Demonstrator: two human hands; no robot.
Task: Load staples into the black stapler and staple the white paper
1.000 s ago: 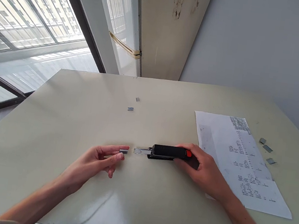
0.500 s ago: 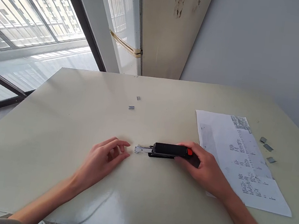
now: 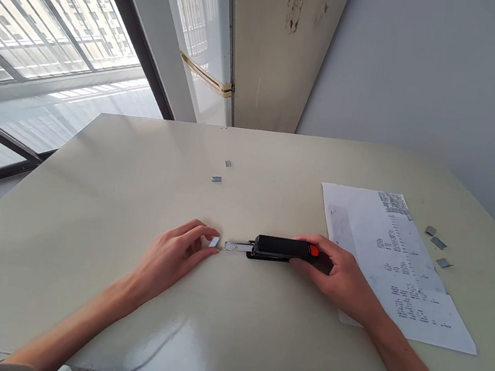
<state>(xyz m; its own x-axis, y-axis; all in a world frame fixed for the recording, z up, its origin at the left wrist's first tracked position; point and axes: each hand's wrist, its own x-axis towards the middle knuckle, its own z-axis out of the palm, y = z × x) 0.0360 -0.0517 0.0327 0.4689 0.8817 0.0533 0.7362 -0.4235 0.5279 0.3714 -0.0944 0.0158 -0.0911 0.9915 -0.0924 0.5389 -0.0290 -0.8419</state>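
Note:
Pinched between the thumb and index finger of my left hand (image 3: pixel 184 247) is a small silvery staple strip (image 3: pixel 214 242). It is just left of the end of a metal slide (image 3: pixel 237 247), with a narrow gap between them. The slide sticks out leftward from a black stapler (image 3: pixel 282 248) lying lengthwise on the table. Wrapped around the stapler's right end, beside its red part (image 3: pixel 313 251), is my right hand (image 3: pixel 338 276).
A printed sheet of paper (image 3: pixel 361 225) lies at the right, partly under my right forearm. Three staple strips (image 3: pixel 439 243) rest beyond its right edge. Toward the back of the pale table (image 3: pixel 88 219) are two more small strips (image 3: pixel 216 179). A grey wall stands behind.
A staple strip now shows in my left fingertips, where none was visible before. The slide's end looks barer than earlier. My right hand still grips the stapler in nearly the same place.

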